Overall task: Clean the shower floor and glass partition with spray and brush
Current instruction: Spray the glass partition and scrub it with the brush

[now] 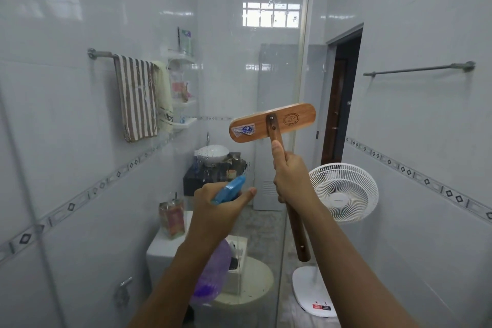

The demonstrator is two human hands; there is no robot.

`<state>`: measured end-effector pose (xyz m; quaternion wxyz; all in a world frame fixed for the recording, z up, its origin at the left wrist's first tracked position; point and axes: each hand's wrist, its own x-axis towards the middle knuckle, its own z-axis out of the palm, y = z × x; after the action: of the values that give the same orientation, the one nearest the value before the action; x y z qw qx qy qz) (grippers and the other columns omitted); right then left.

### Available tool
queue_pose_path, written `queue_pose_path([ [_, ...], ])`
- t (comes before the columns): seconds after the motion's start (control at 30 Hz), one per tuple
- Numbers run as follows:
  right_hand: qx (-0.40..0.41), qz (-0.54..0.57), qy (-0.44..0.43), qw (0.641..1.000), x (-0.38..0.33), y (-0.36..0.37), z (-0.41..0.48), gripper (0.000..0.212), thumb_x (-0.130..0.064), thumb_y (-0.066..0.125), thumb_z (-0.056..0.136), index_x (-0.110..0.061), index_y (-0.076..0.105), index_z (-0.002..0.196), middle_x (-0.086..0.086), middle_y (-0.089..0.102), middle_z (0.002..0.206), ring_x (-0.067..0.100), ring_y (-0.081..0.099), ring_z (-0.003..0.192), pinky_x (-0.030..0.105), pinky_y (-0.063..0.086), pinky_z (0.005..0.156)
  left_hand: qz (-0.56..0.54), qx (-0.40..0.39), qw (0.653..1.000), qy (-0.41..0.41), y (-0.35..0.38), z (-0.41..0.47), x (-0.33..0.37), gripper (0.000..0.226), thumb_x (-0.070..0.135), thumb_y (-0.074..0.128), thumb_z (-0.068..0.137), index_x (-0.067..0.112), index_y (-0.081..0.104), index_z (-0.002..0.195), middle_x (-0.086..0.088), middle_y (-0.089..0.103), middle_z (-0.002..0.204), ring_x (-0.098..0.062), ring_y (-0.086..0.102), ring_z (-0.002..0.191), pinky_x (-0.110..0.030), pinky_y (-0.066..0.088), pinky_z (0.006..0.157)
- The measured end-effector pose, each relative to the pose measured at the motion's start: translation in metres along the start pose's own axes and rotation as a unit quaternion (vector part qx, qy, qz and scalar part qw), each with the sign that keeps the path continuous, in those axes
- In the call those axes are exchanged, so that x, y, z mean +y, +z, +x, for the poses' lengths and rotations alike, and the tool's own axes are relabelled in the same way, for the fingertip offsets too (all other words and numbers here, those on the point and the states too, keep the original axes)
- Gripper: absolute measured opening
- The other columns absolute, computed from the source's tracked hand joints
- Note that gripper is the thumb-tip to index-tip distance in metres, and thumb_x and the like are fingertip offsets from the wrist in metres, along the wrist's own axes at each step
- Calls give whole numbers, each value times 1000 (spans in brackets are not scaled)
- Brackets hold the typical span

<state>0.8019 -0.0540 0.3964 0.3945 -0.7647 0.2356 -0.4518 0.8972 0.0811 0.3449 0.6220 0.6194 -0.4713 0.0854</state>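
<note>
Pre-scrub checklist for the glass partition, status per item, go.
1. Spray grip: left hand holds spray bottle: ok.
2. Aim: nozzle points toward glass partition: ok.
3. Brush grip: right hand holds wooden brush by its handle: ok.
4. Orientation: brush back faces the camera, bristles toward glass: ok.
5. Contact: bristles touching glass: cannot tell.
6. Coverage: some droplets visible on glass, extent cannot tell.
</note>
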Motion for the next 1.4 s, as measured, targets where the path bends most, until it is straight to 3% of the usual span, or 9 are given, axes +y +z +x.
queue_pose_path([
  [0.23, 21, 65, 59, 996, 81, 44, -78, 50, -57, 38, 97, -18, 55, 70, -6, 44, 50, 7, 40, 44, 19, 34, 41, -1, 63, 998, 8, -12, -9, -7, 19, 33, 72, 85, 14, 68, 85, 7, 64, 65, -9, 64, 57, -12, 48, 48],
  [0.37, 5, 67, 118, 991, 129, 74, -126, 61, -70, 36, 87, -17, 60, 74, -4, 47, 52, 8, 46, 49, 30, 40, 51, 15, 66, 998, 4, -16, -17, -10, 25, 37, 69, 85, 12, 68, 86, 11, 62, 65, -2, 65, 59, -8, 45, 49],
  [0.6, 1, 88, 10, 996, 22, 49, -44, 40, -44, 37, 104, -27, 55, 73, -10, 54, 53, -2, 51, 47, 14, 39, 46, 28, 108, 994, -7, -36, -17, -21, 20, 37, 71, 86, 17, 66, 84, 4, 63, 64, -16, 62, 54, -26, 55, 48],
  [0.77, 28, 121, 10, 992, 0, 68, -16, 48, -56, 34, 102, -20, 54, 77, -6, 49, 58, 8, 47, 48, 22, 40, 45, 46, 152, 987, -13, -46, -22, -33, 20, 27, 73, 88, 8, 68, 83, -5, 63, 63, -21, 62, 52, -35, 58, 49],
  [0.87, -10, 124, 48, 991, 49, 104, -64, 50, -51, 38, 102, -9, 62, 85, -6, 52, 58, 3, 48, 48, 16, 39, 46, 55, 171, 984, -15, -50, -26, -36, 19, 24, 73, 88, 7, 69, 82, -1, 63, 63, -16, 63, 54, -24, 54, 48],
  [1.03, -46, 63, 142, 987, 115, 146, -140, 58, -64, 32, 89, -16, 64, 84, -2, 63, 70, 4, 60, 62, 15, 43, 58, 56, 157, 986, -25, -60, -30, -41, 17, 24, 73, 90, 8, 69, 85, -2, 65, 67, -14, 65, 58, -18, 52, 51],
  [1.17, -44, 114, 87, 989, 60, 127, -88, 51, -53, 39, 100, -12, 64, 84, -2, 60, 64, 4, 56, 54, 17, 44, 50, 71, 167, 983, -26, -72, -27, -48, 20, 21, 73, 89, 7, 65, 76, -3, 58, 59, -13, 57, 52, -12, 43, 47],
  [1.27, -7, 122, 19, 992, 5, 99, -32, 48, -54, 37, 102, -18, 57, 77, 0, 50, 59, 16, 47, 51, 29, 39, 46, 72, 176, 981, -37, -76, -25, -52, 21, 24, 74, 88, 5, 68, 80, -7, 61, 61, -17, 59, 55, -12, 46, 47],
  [1.4, -4, 109, 0, 994, -5, 95, -21, 43, -53, 35, 103, -26, 55, 76, -2, 47, 58, 14, 45, 50, 28, 39, 45, 64, 179, 980, -55, -79, -25, -56, 20, 22, 75, 88, 4, 69, 82, -9, 63, 63, -20, 62, 57, -15, 50, 48],
])
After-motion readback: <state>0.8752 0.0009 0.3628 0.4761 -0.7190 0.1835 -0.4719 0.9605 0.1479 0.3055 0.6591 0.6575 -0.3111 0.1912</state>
